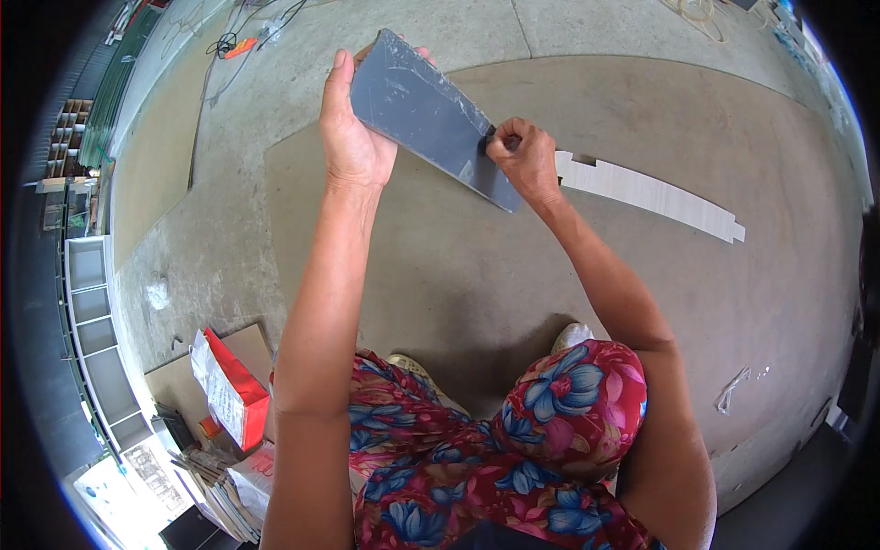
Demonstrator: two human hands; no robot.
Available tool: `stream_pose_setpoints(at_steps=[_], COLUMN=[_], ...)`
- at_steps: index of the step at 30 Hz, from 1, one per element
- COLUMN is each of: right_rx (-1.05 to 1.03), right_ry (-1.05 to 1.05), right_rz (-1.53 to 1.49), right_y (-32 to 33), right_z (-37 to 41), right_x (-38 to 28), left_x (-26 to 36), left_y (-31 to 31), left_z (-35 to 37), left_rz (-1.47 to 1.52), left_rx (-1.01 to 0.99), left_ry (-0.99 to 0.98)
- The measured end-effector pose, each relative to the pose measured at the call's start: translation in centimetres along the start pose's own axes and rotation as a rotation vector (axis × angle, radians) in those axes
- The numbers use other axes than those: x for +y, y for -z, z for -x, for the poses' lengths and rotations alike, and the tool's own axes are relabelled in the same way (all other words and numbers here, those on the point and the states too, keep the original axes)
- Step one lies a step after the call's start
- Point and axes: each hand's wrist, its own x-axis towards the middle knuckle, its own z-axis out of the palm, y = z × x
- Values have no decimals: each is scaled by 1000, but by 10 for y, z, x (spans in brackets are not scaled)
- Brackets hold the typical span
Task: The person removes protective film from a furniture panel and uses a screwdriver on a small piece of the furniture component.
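Grey panel (426, 115) is steadied by the left hand (353, 137) clasped round its top end while the right hand (524, 160) pinches its edge

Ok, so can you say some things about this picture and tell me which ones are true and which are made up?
1. Both the left hand and the right hand hold the grey board. True.
2. The grey board lies flat on the floor. False: it is held up above the floor.
3. A long white strip lies on the floor, past the right hand. True.
4. The red bag hangs from the right hand. False: it sits low on the person's left side, away from both hands.
5. The person wears plain white clothes. False: the clothing is red with blue flowers.
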Motion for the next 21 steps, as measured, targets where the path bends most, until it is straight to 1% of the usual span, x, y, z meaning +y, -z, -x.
stream_pose_setpoints(at_steps=[2, 5, 8, 11, 14, 17, 20, 21], right_rx=[37, 31, -48, -61, -122, -184, -200, -187], right_ry=[37, 36, -87, -229, -149, -210, -170, -171], right_rz=[44, -13, -245, -358, -265, -467, -484, -436], right_y=[0, 0, -4, -4, -4, -8, -5, -4], right_z=[0, 0, 4, 9, 3, -6, -8, -8], right_x=[5, 11, 20, 5, 2, 19, 24, 27], left_x=[0, -1, -2, -3, -3, -2, -2, 0], left_y=[1, 3, 5, 7, 8, 10, 9, 9], left_z=[-1, -2, -3, -5, -5, -6, -6, -5], left_rz=[4, 6, 21, 38, 39, 31, 19, 15], left_rx=[1, 7, 26, 31, 46, 49, 35, 30], left_ry=[-1, -4, -2, 1, 1, -1, 5, 8])
